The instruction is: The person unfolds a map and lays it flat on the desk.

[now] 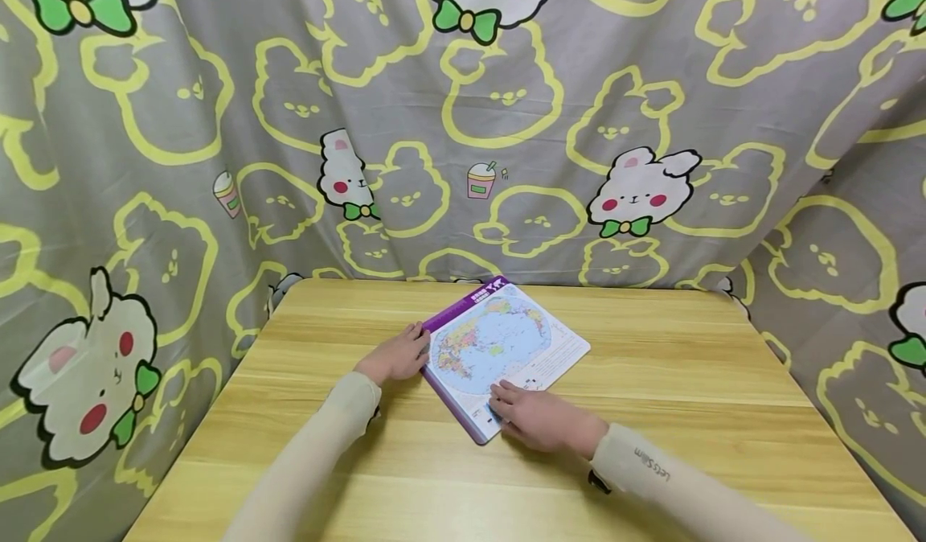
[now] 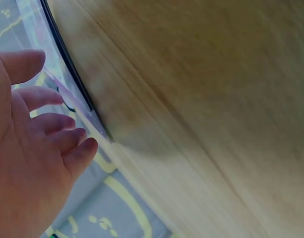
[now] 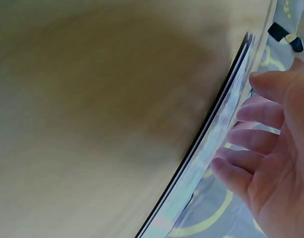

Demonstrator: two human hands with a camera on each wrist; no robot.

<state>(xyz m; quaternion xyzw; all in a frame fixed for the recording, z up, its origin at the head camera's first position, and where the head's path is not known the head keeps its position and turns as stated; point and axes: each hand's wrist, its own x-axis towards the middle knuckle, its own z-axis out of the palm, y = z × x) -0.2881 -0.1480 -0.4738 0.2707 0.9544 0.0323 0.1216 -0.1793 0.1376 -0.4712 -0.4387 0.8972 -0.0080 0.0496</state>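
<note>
A flat rectangular world map board lies turned at an angle on the wooden table, with a purple band along its upper left edge. My left hand is at the board's left corner, fingertips right at the edge. My right hand lies at the lower right edge, its fingers over the map's printed surface. In the left wrist view, the left hand shows loosely bent fingers beside the board's thin dark edge. Similar relaxed fingers of the right hand appear beside the board in the right wrist view.
The wooden table extends around the board on all sides. A grey curtain with yellow outlines and white cartoon rabbits hangs behind the table and along both sides.
</note>
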